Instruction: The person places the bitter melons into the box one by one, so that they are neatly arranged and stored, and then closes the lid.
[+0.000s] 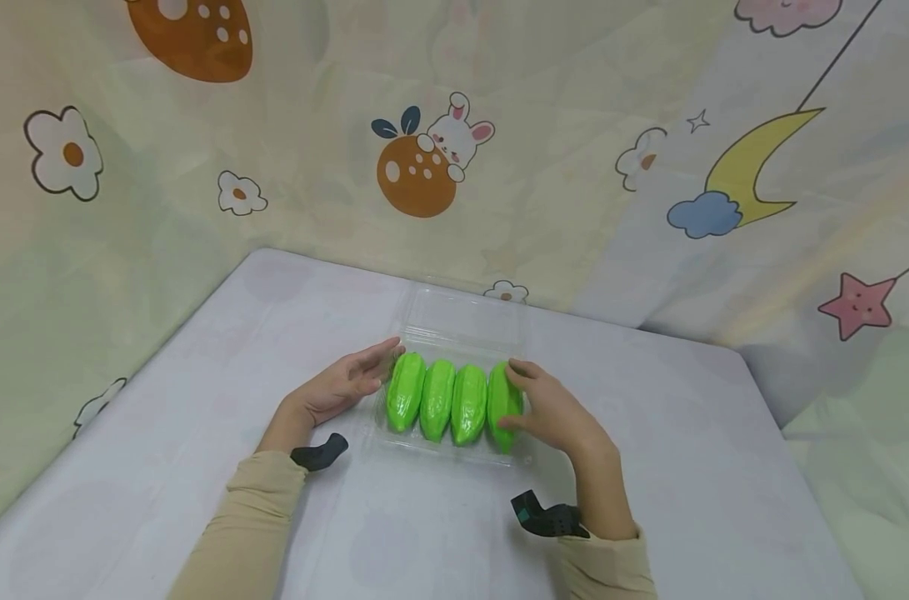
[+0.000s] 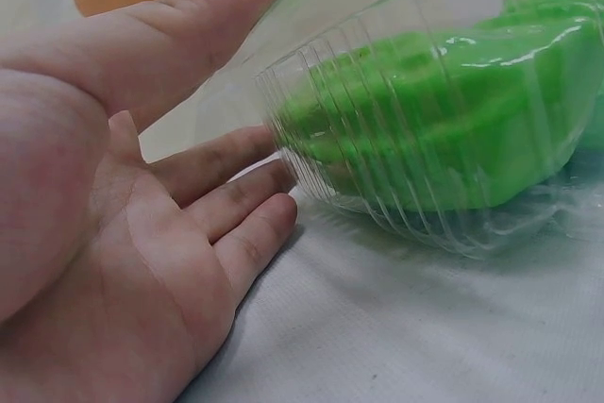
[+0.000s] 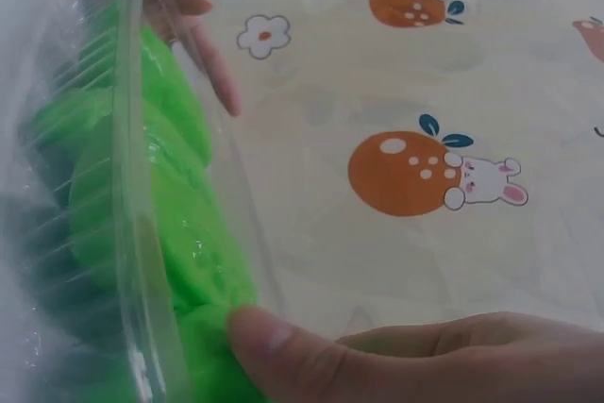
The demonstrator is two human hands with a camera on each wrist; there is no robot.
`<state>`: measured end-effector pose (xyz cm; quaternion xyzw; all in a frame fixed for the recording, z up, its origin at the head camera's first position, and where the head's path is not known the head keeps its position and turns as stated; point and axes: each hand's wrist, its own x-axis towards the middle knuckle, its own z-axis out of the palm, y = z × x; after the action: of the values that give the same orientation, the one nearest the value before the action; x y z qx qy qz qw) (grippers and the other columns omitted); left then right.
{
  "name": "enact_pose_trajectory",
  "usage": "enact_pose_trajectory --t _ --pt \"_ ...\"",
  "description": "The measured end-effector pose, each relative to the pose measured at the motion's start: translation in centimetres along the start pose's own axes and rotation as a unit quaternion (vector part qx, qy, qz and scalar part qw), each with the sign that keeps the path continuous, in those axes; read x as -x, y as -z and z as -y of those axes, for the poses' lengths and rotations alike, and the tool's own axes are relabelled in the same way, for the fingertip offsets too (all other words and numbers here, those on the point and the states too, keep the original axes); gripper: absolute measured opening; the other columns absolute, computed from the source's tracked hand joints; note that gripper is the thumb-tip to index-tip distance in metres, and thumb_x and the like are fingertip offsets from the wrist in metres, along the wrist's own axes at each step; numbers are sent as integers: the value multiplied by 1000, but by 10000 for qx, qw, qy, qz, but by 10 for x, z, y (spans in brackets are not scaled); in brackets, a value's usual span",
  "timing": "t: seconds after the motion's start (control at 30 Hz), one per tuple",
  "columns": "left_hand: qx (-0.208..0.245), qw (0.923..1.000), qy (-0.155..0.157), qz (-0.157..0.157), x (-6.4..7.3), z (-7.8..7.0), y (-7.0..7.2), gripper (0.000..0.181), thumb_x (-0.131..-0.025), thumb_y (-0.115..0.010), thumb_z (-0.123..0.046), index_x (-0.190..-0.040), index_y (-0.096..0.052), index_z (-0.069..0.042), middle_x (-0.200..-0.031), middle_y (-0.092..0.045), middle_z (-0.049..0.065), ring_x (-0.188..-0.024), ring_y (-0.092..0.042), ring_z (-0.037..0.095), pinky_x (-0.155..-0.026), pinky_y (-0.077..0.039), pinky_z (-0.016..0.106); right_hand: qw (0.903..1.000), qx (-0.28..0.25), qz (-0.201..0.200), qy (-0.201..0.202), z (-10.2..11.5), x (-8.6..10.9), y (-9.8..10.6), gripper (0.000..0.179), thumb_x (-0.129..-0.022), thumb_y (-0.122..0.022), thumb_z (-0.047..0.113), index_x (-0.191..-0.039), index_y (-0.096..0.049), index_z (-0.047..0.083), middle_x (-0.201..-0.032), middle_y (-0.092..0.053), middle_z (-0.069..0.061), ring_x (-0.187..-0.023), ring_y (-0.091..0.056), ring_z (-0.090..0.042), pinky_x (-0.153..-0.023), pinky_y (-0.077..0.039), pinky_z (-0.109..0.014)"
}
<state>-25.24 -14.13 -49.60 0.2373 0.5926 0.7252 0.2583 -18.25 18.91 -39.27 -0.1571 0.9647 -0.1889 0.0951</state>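
Several bright green, glossy, ridged oblong pieces (image 1: 437,400), like toy fruit, lie side by side in a clear plastic clamshell box (image 1: 447,448). My right hand (image 1: 555,408) holds the rightmost green piece (image 1: 501,400), fingers at its far end and thumb near its close end. In the right wrist view the thumb (image 3: 293,356) presses on that piece above the box rim. My left hand (image 1: 342,385) is at the box's left side, its fingers fairly straight. Their tips (image 2: 274,214) meet or nearly meet the ribbed wall in the left wrist view.
The box's clear lid (image 1: 465,317) lies folded back behind it on the white-covered table (image 1: 289,308). A patterned cloth (image 1: 312,150) hangs behind and at the sides. Dark bands with cameras (image 1: 547,517) sit on both wrists.
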Motion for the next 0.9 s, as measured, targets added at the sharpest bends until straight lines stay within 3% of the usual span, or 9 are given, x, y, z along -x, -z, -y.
enact_pose_trajectory --t 0.9 --pt "-71 10000 -5 40 0 -3 -2 71 -93 -59 -9 -153 -20 -14 -160 -16 8 -149 -3 24 -119 0 48 9988 25 220 -426 5 -7 -9 87 -76 -78 24 -145 -33 0 -155 -27 -16 -142 -27 -37 -115 -27 -48"
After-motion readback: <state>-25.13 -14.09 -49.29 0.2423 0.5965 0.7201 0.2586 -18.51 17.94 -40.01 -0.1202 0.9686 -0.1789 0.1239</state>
